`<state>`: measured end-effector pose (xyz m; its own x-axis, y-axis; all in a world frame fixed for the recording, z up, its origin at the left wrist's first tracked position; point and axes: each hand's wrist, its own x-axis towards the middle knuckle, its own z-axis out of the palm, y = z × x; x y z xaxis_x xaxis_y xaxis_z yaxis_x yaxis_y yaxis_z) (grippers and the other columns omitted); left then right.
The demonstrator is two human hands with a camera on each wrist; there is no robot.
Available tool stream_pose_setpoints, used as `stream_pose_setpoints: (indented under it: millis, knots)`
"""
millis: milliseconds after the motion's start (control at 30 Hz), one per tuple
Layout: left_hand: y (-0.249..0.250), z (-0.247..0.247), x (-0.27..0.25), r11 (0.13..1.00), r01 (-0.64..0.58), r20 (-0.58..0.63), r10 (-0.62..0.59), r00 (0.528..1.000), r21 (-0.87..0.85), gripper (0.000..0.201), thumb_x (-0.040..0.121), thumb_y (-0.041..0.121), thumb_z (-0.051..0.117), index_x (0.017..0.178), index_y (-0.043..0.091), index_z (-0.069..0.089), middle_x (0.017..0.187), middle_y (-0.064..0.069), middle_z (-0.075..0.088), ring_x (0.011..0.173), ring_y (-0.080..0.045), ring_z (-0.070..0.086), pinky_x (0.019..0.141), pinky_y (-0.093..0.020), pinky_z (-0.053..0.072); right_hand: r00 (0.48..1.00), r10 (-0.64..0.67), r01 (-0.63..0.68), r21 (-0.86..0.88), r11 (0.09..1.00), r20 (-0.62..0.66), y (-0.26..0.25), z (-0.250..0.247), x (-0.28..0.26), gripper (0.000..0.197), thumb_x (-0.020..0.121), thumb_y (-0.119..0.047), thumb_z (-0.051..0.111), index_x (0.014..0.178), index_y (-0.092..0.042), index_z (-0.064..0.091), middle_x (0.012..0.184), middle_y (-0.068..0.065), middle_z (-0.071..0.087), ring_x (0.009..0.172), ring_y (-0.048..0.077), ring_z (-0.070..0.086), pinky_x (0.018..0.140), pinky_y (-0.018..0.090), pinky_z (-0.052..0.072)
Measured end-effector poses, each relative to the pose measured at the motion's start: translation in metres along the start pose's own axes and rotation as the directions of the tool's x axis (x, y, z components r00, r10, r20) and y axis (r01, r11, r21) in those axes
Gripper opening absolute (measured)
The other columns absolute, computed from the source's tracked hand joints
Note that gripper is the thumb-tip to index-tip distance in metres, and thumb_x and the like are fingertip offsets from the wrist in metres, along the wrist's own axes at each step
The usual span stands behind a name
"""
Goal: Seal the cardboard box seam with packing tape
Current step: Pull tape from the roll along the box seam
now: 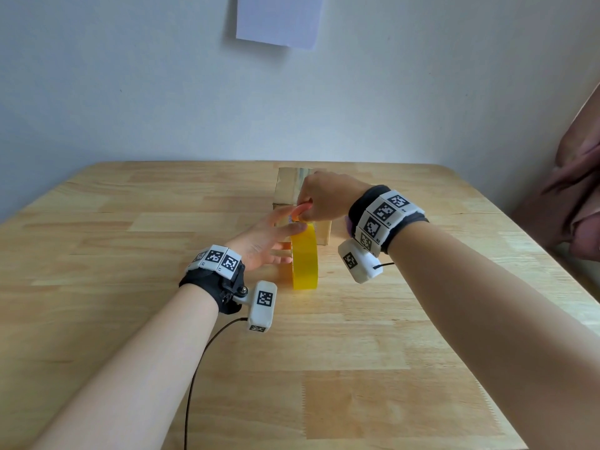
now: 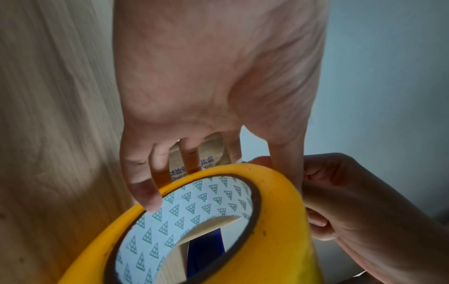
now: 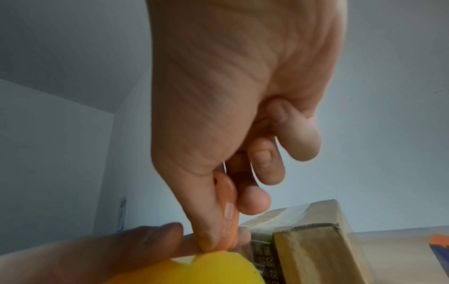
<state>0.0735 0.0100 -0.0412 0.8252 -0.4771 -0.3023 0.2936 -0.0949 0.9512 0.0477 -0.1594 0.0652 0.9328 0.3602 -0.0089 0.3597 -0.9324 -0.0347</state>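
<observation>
A small cardboard box [image 1: 287,190] sits at the far middle of the wooden table [image 1: 130,254], with clear tape along its top [image 3: 291,213]. In front of it a yellow packing tape roll [image 1: 304,261] stands on its edge. My left hand [image 1: 276,245] steadies the roll: its straight, spread fingers [image 2: 145,192] touch the roll's side and the thumb lies along the top. My right hand [image 1: 311,206] is just above the roll, pinching a small orange cutter [image 3: 228,213] between thumb and forefinger. The cutter's tip meets the roll's top by the box's near edge.
A sheet of paper [image 1: 279,21] hangs on the wall behind. Part of another person [image 1: 578,196] shows, blurred, at the table's right edge. A blue and orange object [image 3: 439,245] lies to the right of the box. A cable [image 1: 194,378] trails from my left wrist.
</observation>
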Motion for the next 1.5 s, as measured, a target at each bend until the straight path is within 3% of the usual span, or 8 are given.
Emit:
stream_pose_setpoints:
  millis: [500, 700, 867, 1000, 1133, 1200, 1366, 1500]
  knots:
    - [0.003, 0.003, -0.004, 1.000, 0.007, 0.017, -0.007, 1.000, 0.008, 0.099, 0.054, 0.045, 0.097, 0.143, 0.042, 0.056, 0.143, -0.007, 0.062, 0.126, -0.039, 0.064, 0.104, -0.061, 0.053, 0.995, 0.074, -0.075, 0.016, 0.997, 0.062, 0.008, 0.001, 0.001, 0.030, 0.093, -0.040, 0.064, 0.094, -0.016, 0.082, 0.080, 0.003, 0.076, 0.076, 0.020, 0.071, 0.069, 0.034, 0.062]
    - [0.006, 0.007, -0.006, 1.000, 0.021, -0.002, -0.021, 1.000, 0.015, 0.090, 0.056, 0.045, 0.094, 0.140, 0.042, 0.060, 0.140, -0.004, 0.063, 0.125, -0.038, 0.064, 0.093, -0.052, 0.057, 0.992, 0.103, -0.106, 0.045, 0.993, 0.069, 0.017, -0.005, -0.014, 0.025, 0.097, -0.028, 0.063, 0.095, -0.007, 0.075, 0.068, -0.001, 0.063, 0.037, 0.004, 0.055, 0.051, 0.020, 0.042]
    - [0.008, 0.010, -0.010, 0.999, 0.014, 0.006, -0.014, 1.000, 0.039, 0.080, 0.069, 0.039, 0.090, 0.141, 0.043, 0.055, 0.138, -0.007, 0.065, 0.123, -0.035, 0.065, 0.087, -0.048, 0.056, 0.998, 0.060, -0.061, 0.086, 0.994, 0.015, 0.019, -0.001, -0.019, 0.023, 0.097, -0.032, 0.065, 0.105, -0.017, 0.080, 0.080, -0.006, 0.068, 0.069, 0.007, 0.058, 0.061, 0.023, 0.044]
    - [0.006, 0.007, -0.010, 0.999, 0.014, 0.007, -0.014, 1.000, 0.042, 0.080, 0.073, 0.037, 0.091, 0.144, 0.043, 0.054, 0.138, -0.008, 0.067, 0.123, -0.035, 0.067, 0.100, -0.056, 0.054, 0.997, 0.052, -0.036, 0.242, 0.970, -0.062, 0.023, -0.001, -0.024, 0.025, 0.095, -0.035, 0.069, 0.102, -0.017, 0.084, 0.089, 0.003, 0.079, 0.081, 0.021, 0.071, 0.074, 0.038, 0.060]
    - [0.008, 0.010, -0.014, 0.999, 0.004, -0.002, -0.004, 1.000, 0.043, 0.077, 0.067, 0.036, 0.088, 0.137, 0.044, 0.057, 0.134, -0.006, 0.069, 0.116, -0.031, 0.069, 0.092, -0.049, 0.055, 0.980, 0.082, -0.005, 0.390, 0.921, -0.181, 0.025, -0.001, -0.023, 0.019, 0.093, -0.033, 0.074, 0.103, -0.020, 0.084, 0.074, -0.013, 0.073, 0.060, -0.006, 0.062, 0.049, 0.008, 0.043]
    - [0.009, 0.011, -0.015, 0.999, 0.000, -0.004, 0.000, 1.000, 0.042, 0.079, 0.066, 0.036, 0.088, 0.139, 0.043, 0.057, 0.133, -0.006, 0.070, 0.113, -0.029, 0.070, 0.089, -0.048, 0.055, 0.975, 0.115, -0.031, 0.398, 0.917, -0.190, 0.027, -0.001, -0.022, 0.020, 0.092, -0.034, 0.075, 0.101, -0.019, 0.085, 0.066, -0.020, 0.065, 0.052, -0.008, 0.057, 0.044, 0.004, 0.037]
    - [0.009, 0.011, -0.017, 0.999, -0.004, -0.004, 0.004, 1.000, 0.052, 0.082, 0.066, 0.036, 0.088, 0.141, 0.043, 0.054, 0.130, -0.007, 0.071, 0.110, -0.028, 0.070, 0.080, -0.042, 0.058, 0.992, 0.100, -0.081, 0.221, 0.972, -0.075, 0.029, 0.000, -0.026, 0.027, 0.090, -0.041, 0.074, 0.094, -0.016, 0.085, 0.083, 0.004, 0.078, 0.064, 0.012, 0.059, 0.053, 0.024, 0.045]
    - [0.010, 0.011, -0.018, 0.998, -0.011, 0.000, 0.011, 1.000, 0.061, 0.085, 0.066, 0.036, 0.087, 0.144, 0.042, 0.053, 0.128, -0.004, 0.072, 0.107, -0.026, 0.070, 0.076, -0.039, 0.057, 0.993, 0.109, -0.101, 0.177, 0.979, -0.040, 0.026, 0.003, -0.027, 0.031, 0.090, -0.044, 0.072, 0.091, -0.015, 0.084, 0.084, 0.004, 0.078, 0.081, 0.023, 0.070, 0.071, 0.040, 0.059]
